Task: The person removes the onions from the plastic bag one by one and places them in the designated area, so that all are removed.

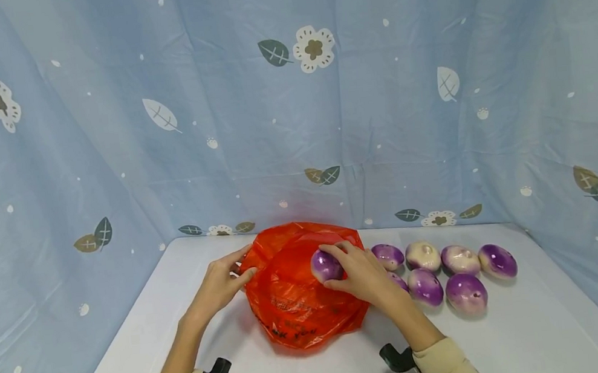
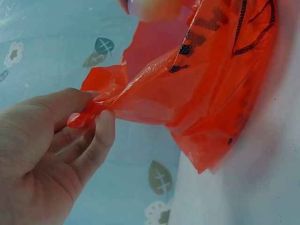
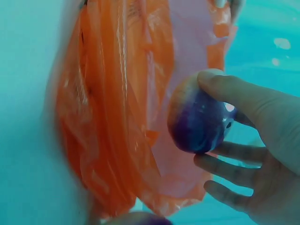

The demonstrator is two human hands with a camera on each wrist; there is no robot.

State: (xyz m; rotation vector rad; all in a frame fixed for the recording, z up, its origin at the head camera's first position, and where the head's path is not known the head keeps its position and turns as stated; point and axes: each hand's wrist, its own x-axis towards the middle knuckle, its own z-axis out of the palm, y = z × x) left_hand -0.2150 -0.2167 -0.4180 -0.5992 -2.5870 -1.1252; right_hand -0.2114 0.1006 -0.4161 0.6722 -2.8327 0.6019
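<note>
A red plastic bag with dark print stands on the white table, its mouth spread open. My left hand pinches the bag's left rim between thumb and fingers, the film bunched there in the left wrist view. In my right hand is a glossy purple-and-white turnip, gripped between thumb and fingertips over the bag's opening. The right wrist view shows that turnip in front of the bag's mouth, with the lower fingers spread apart from it.
Several more turnips lie in loose rows to the right of the bag, the closest partly behind my right forearm. A blue patterned curtain surrounds the white table at the back and sides.
</note>
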